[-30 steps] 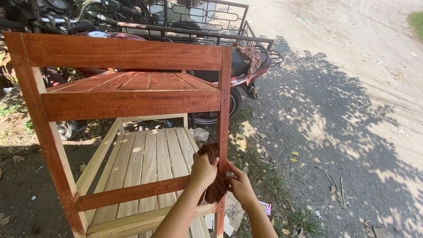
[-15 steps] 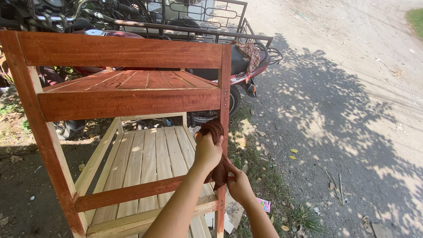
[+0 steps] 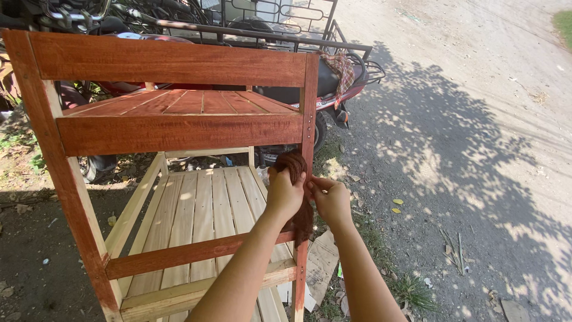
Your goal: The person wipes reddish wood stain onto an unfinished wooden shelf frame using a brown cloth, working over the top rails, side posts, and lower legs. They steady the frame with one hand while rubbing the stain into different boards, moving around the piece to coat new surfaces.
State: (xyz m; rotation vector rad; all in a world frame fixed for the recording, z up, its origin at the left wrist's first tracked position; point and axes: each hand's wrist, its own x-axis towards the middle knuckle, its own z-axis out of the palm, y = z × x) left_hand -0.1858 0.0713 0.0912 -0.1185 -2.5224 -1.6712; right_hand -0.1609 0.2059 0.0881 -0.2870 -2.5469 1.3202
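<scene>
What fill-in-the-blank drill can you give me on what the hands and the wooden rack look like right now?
1. The left hand presses a dark brown ____ against the rack's front right post.
2. The right hand touches the same post from its ____ side.
3. The top shelf is stained reddish brown, while the lower slats are ____ pale wood.
4. Behind the rack stands a parked ____ with a checked cloth over its seat.

Missing words: rag; right; unstained; motorcycle
</scene>
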